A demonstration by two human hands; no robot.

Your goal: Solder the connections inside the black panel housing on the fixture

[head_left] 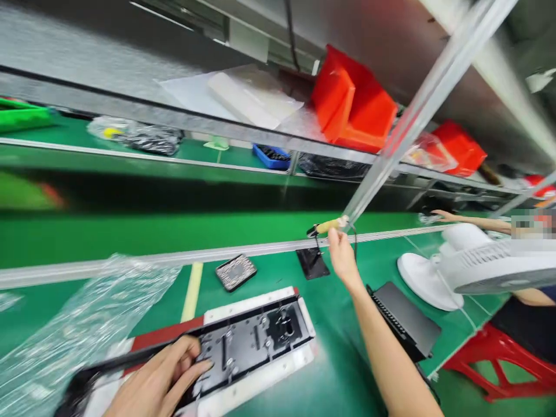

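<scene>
1. Fingers of the left hand (pixel 152 379), curled with the thumb, touch the black plate (pixel 241 347); whether they grip it, I cannot tell.
2. Beneath them, the plate lies in a white-and-red fixture (pixel 260 376) on the green bench (pixel 278 272).
3. Just beyond sits a small tray of tiny parts (pixel 236 272).
4. Farther off, the right hand (pixel 342 258) grasps a yellow-handled tool (pixel 326 226) near a metal post (pixel 386 156).
5. Behind, red bins (pixel 332 98) stand on a raised shelf (pixel 174 112).
</scene>
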